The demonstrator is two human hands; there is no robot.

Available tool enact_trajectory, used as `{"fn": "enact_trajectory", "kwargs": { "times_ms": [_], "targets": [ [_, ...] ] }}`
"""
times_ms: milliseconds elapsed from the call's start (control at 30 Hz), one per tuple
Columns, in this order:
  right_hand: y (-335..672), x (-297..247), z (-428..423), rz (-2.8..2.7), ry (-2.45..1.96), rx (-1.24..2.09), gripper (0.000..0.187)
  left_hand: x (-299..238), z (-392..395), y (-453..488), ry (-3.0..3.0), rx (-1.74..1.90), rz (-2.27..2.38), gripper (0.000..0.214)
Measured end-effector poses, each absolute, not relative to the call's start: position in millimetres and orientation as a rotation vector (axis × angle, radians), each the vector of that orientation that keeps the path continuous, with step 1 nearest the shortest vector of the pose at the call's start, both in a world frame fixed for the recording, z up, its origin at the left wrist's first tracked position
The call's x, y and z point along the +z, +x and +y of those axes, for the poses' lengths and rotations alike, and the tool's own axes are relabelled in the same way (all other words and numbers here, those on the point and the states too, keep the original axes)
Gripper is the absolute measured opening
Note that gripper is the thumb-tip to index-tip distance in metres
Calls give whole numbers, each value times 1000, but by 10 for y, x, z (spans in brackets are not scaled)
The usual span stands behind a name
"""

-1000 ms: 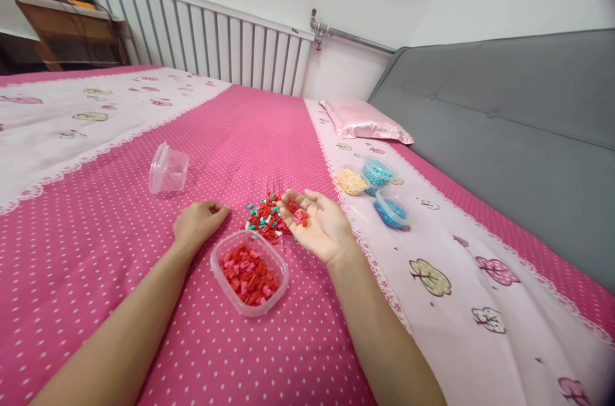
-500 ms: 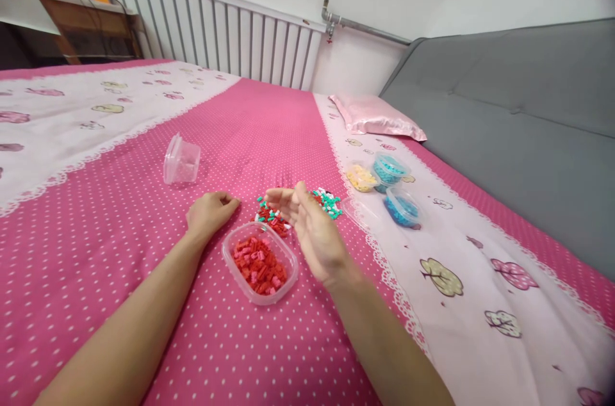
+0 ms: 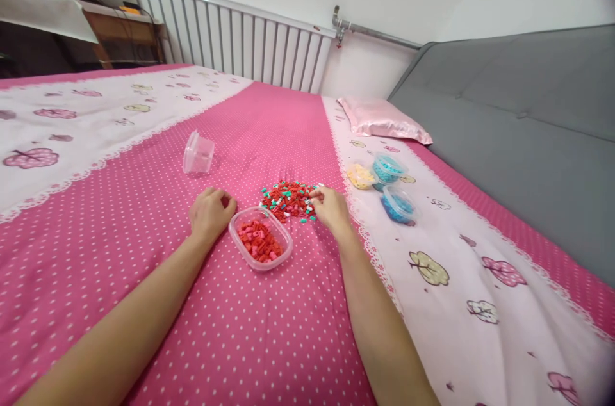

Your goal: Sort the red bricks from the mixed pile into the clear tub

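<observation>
My left hand (image 3: 211,211) rests on the pink bedspread with its fingers curled in, and nothing shows in it. Just right of it stands a clear plastic tub (image 3: 235,246) holding small red and pink building blocks (image 3: 259,241). Beyond the tub lies a loose pile of small blocks (image 3: 288,198), mostly red with green and white ones mixed in. At the pile's right edge is my right hand (image 3: 331,207), thumb and fingers drawn together. Whatever is between those fingertips is too small to make out.
An empty clear tub (image 3: 198,154) lies on its side at the left. To the right stand tubs of yellow pieces (image 3: 361,176), teal pieces (image 3: 387,168) and blue pieces (image 3: 398,205). A pink pillow (image 3: 384,119) lies farther back, beside a grey padded backrest (image 3: 519,130).
My right hand has moved from above the pile to its right edge, and its spread fingers have closed together. More of the pile now shows. My left hand stays beside the tub.
</observation>
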State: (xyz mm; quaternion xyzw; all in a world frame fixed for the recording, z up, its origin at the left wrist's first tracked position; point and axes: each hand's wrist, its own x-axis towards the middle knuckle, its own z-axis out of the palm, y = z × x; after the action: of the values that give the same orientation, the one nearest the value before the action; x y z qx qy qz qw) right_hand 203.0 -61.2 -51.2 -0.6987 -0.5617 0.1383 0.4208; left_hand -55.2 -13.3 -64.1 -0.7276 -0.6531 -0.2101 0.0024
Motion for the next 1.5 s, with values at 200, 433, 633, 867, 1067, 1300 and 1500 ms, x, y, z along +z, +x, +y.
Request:
{"fn": "enact_trajectory", "kwargs": {
  "times_ms": [200,433,633,867,1067,1300,1500],
  "targets": [
    [1935,-897,-646,-1393,-1775,190,16,-724,-543,-1018,-2542,-495,-1721,52],
    [1890,-1033,-860,-1539,-1678,126,41,-659,-771,-1863,-2684,65,-1410,59],
    [1922,-1110,-873,-1538,-1574,130,42,-594,-818,-2010,-2545,23,-1484,63],
    [1941,-1186,-845,-1498,-1498,143,38,-668,-795,-2009,-2512,-181,-1548,67],
    [2048,-1185,-805,-1439,-1473,135,44,-712,-764,-2047,-2522,-207,-1544,64],
    [2075,-1063,-832,-1875,-1392,170,55,-751,-736,-2068,-2507,-199,-1542,62],
    [2183,-918,-905,-1875,-1387,323,52,-754,-748,-2060,-2483,-185,-1580,64]
  ]
}}
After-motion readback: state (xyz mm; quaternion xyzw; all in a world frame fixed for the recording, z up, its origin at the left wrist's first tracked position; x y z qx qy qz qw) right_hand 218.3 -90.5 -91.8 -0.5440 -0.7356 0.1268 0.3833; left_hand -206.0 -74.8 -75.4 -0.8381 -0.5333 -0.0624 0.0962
